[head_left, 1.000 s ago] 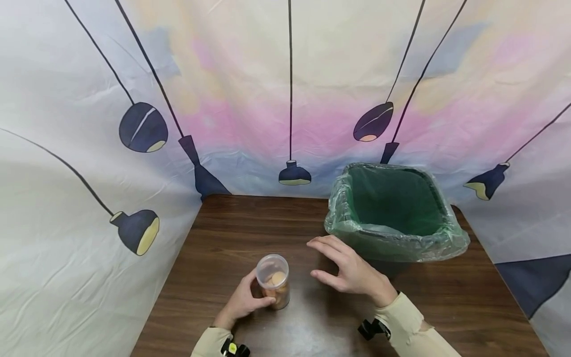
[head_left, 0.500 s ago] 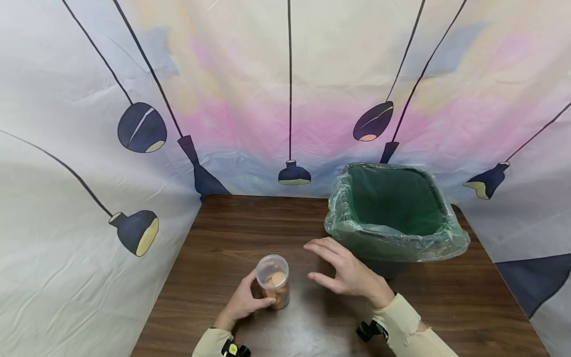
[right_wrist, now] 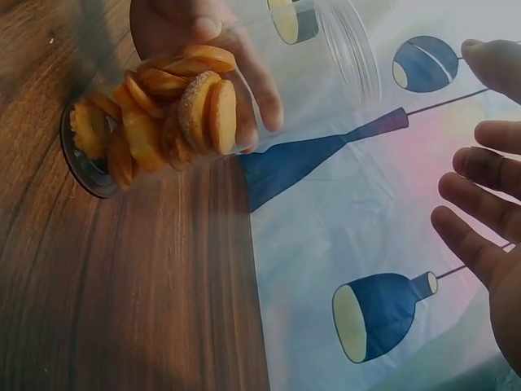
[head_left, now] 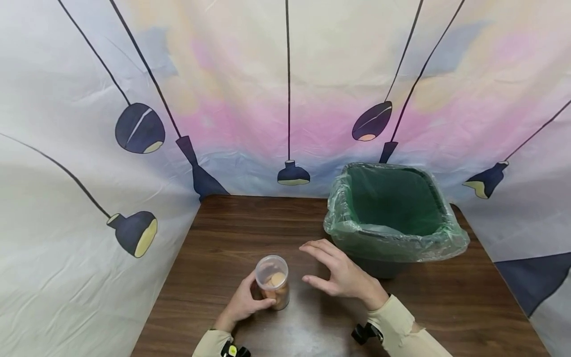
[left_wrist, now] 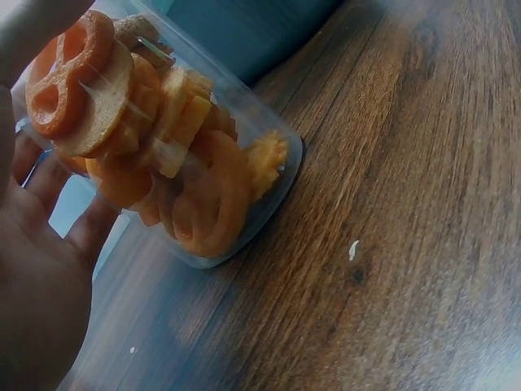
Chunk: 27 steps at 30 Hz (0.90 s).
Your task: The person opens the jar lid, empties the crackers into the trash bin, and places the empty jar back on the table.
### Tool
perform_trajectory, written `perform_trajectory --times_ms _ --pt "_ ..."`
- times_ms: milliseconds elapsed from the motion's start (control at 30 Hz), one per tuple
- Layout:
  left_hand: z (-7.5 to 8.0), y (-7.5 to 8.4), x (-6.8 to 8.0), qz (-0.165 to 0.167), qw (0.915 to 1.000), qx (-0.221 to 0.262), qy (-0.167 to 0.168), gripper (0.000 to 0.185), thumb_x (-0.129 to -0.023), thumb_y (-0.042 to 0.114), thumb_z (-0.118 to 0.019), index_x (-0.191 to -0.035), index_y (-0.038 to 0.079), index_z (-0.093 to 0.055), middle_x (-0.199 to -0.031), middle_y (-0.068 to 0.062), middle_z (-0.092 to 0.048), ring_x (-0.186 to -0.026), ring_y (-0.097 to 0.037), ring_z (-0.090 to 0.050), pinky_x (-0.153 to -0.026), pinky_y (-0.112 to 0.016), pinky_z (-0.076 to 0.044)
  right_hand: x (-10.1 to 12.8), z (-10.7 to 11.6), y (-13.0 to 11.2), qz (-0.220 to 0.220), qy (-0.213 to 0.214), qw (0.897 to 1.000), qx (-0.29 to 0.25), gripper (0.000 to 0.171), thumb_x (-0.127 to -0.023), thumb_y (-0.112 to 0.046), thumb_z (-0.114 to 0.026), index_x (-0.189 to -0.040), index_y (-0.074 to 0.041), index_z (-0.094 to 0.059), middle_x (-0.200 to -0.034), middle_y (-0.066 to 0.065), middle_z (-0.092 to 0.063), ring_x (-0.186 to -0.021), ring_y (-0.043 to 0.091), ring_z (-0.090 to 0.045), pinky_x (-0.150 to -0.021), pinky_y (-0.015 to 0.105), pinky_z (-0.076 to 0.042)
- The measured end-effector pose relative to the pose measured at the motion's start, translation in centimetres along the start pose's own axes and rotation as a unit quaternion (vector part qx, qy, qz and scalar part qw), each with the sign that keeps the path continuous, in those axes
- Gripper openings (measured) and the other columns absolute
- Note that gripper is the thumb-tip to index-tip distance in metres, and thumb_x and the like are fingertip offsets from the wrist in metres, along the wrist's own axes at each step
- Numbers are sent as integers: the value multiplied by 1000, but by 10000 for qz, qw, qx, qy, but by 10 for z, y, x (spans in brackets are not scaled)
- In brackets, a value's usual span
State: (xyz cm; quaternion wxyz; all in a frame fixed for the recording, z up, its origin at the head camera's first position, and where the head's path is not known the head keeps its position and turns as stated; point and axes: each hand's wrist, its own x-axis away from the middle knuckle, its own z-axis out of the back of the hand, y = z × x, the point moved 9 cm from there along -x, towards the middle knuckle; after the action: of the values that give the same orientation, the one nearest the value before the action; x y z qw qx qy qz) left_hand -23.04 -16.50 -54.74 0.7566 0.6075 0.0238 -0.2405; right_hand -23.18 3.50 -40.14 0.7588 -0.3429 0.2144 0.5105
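A clear plastic jar (head_left: 273, 280) stands upright on the wooden table, its top uncovered. Orange-brown biscuits (left_wrist: 155, 122) of several shapes, one like a pretzel, fill its lower part. My left hand (head_left: 244, 300) grips the jar from the left, thumb in front and fingers behind it. To the right of the jar, my right hand (head_left: 341, 275) hovers with fingers spread and holds nothing. In the right wrist view, the fingers (right_wrist: 480, 195) of that hand point toward the jar's open rim (right_wrist: 354, 53), apart from it.
A dark bin (head_left: 383, 267) lined with a green plastic bag (head_left: 401, 248) stands at the back right of the table (head_left: 214, 238), just behind my right hand. A cloth backdrop (head_left: 250, 99) with painted lamps hangs behind the table's far edge.
My right hand has drifted slightly left toward the jar, fingers still spread. The left hand and the jar have stayed in place.
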Motion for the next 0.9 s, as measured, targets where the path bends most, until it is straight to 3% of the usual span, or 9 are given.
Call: perform_trajectory --times_ms 167,367,600,900 --pt "1 20 -2 45 10000 2 -38 72 -72 -2 -82 -135 -3 -48 -125 -21 -61 -115 -15 -58 -99 -22 -41 -2 -2 -2 30 42 10000 3 55 -88 -36 -71 -133 -8 -55 -126 6 -58 -115 19 -55 -96 31 -46" --pt "0 22 -1 5 10000 -58 -41 72 -72 0 -82 -135 -3 -48 -125 -21 -61 -115 -21 -58 -101 -22 -40 -3 -5 -3 -13 99 9999 40 58 -87 -39 -71 -133 -8 -55 -126 7 -59 -114 19 -56 -93 31 -48" --pt "1 24 -4 7 10000 -54 28 72 -71 -3 -81 -135 -4 -48 -126 -21 -60 -117 -9 -55 -102 -21 -39 -5 -7 -1 -122 171 9998 59 61 -87 -42 -71 -134 -8 -54 -126 7 -58 -115 19 -55 -92 33 -49" --pt "0 22 -1 63 9999 -72 37 72 -71 -2 -81 -136 -2 -48 -126 -20 -61 -117 -12 -56 -102 -21 -39 -8 -9 -2 -314 258 9992 -31 63 -84 -44 -73 -134 -9 -55 -127 6 -59 -116 22 -56 -93 35 -49"
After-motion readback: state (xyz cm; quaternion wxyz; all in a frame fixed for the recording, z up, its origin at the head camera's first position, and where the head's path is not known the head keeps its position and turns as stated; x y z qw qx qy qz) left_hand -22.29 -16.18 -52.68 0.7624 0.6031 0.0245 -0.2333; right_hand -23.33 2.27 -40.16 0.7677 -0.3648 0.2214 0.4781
